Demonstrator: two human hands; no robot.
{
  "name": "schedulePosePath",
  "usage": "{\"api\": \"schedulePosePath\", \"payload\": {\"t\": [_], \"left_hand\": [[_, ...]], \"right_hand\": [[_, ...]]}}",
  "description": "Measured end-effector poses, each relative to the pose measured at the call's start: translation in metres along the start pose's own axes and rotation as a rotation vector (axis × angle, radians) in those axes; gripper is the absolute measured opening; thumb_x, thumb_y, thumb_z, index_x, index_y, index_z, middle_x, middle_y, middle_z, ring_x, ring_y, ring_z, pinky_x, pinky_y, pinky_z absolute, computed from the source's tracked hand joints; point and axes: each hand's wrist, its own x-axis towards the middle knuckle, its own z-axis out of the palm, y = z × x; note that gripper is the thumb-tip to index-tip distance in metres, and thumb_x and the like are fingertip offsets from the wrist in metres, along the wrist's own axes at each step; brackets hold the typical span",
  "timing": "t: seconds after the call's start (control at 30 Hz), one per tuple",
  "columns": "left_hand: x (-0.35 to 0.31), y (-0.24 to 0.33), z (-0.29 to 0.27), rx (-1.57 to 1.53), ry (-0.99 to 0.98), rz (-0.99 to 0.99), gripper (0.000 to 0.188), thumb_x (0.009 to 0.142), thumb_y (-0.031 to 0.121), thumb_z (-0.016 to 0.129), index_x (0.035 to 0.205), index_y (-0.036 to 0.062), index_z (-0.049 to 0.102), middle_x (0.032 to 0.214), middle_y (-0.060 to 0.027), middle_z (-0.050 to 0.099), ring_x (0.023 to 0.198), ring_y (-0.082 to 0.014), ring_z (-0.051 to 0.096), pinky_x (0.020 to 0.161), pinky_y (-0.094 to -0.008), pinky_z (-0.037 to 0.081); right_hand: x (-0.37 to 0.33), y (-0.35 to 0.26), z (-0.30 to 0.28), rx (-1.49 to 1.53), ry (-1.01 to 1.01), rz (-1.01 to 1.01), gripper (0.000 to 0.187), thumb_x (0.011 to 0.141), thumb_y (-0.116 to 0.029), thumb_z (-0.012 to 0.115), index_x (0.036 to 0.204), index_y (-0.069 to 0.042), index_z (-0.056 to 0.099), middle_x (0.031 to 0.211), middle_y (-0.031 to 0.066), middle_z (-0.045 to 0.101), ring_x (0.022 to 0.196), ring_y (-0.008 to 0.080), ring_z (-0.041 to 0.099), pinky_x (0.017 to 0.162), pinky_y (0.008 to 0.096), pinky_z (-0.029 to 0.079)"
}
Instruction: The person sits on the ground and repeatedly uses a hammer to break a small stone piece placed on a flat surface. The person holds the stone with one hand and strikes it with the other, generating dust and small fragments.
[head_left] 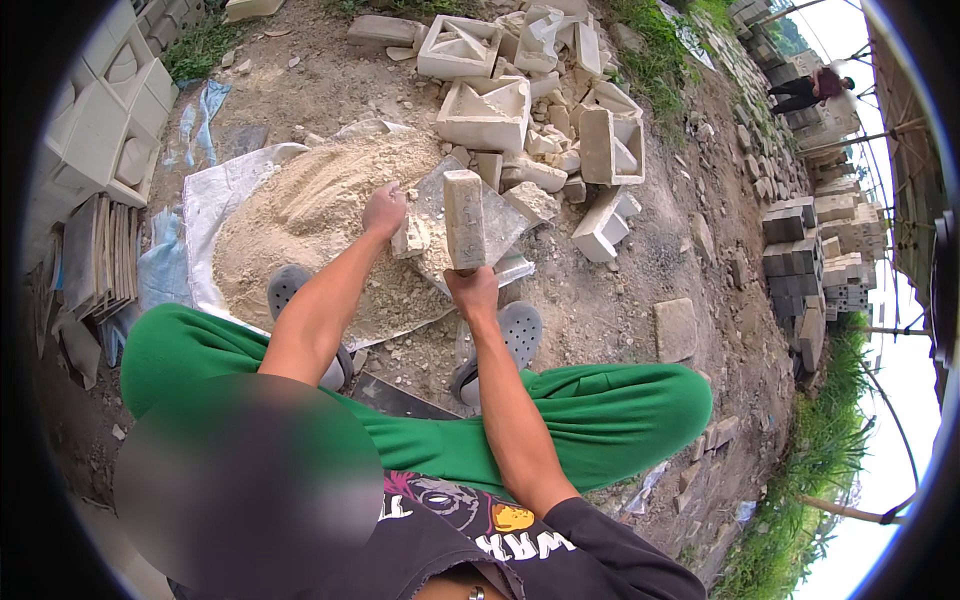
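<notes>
My right hand (473, 291) is closed round the lower end of a long, dust-covered rectangular block (463, 215), held upright in the picture; whether it has a handle inside my grip is hidden. Left of it, my left hand (385, 211) has its fingers curled over the edge of a heap of pale crushed powder (310, 215); I cannot make out what is in them. Right beside that hand is a broken pale chunk (411, 237). Under the raised block lies a flat grey dusty slab (505, 225). The powder is spread on a white sack sheet (203, 240).
Broken pale moulded blocks (485, 113) are piled beyond the slab. My two grey clogs (519, 333) flank the work spot. Stacked pale blocks (120, 90) and thin boards (100, 255) line the left. Far right, a person (815, 88) stands near grey block stacks (790, 250).
</notes>
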Motion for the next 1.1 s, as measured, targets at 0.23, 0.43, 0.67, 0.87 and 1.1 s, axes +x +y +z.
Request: {"api": "schedulePosePath", "payload": {"t": [0.23, 0.43, 0.67, 0.87, 1.1], "left_hand": [[0.01, 0.04, -0.001, 0.38, -0.381, 0.03, 0.035, 0.083, 0.019, 0.059, 0.113, 0.0082, 0.072, 0.117, -0.0157, 0.07, 0.112, -0.0323, 0.066, 0.096, -0.0426, 0.052], [-0.004, 0.028, 0.02, 0.569, -0.121, 0.408, 0.019, 0.08, 0.013, 0.063, 0.093, 0.0133, 0.077, 0.094, -0.0168, 0.071, 0.095, -0.0348, 0.068, 0.085, -0.0461, 0.054], [-0.029, 0.069, 0.022, 0.685, -0.557, 0.593, 0.021, 0.08, 0.012, 0.064, 0.096, 0.0149, 0.077, 0.098, -0.0099, 0.072, 0.104, -0.0307, 0.066, 0.09, -0.0464, 0.05], [-0.028, 0.038, 0.005, 0.394, -0.245, 0.545, 0.022, 0.086, 0.018, 0.063, 0.104, 0.0143, 0.074, 0.112, -0.0069, 0.07, 0.114, -0.0279, 0.061, 0.099, -0.0445, 0.044], [-0.051, 0.017, -0.01, 0.2, 0.02, 0.355, 0.027, 0.089, 0.024, 0.061, 0.111, 0.0108, 0.07, 0.118, -0.0089, 0.067, 0.114, -0.0297, 0.06, 0.102, -0.0438, 0.043]], "right_hand": [[-0.012, 0.022, 0.004, 0.068, -0.22, 0.353, 0.048, 0.067, -0.031, 0.075, 0.105, -0.001, 0.073, 0.096, 0.0226, 0.074, 0.095, 0.0358, 0.072, 0.085, 0.0428, 0.055], [-0.009, 0.024, -0.019, 0.218, 0.019, 0.314, 0.039, 0.072, -0.021, 0.077, 0.098, 0.006, 0.069, 0.073, 0.0119, 0.069, 0.053, 0.0204, 0.065, 0.053, 0.0347, 0.054], [-0.009, 0.024, -0.037, 0.297, 0.041, 0.382, 0.036, 0.072, -0.018, 0.077, 0.096, 0.007, 0.068, 0.074, 0.0104, 0.068, 0.051, 0.0194, 0.064, 0.049, 0.0338, 0.052], [-0.01, -0.02, -0.043, 0.305, 0.091, 0.148, 0.039, 0.072, -0.027, 0.076, 0.093, 0.005, 0.07, 0.071, 0.016, 0.071, 0.062, 0.0276, 0.07, 0.063, 0.0398, 0.055], [0.003, -0.01, -0.001, 0.082, 0.145, -0.056, 0.036, 0.071, -0.027, 0.076, 0.088, 0.004, 0.073, 0.08, 0.0249, 0.072, 0.083, 0.039, 0.073, 0.073, 0.045, 0.055]]}}
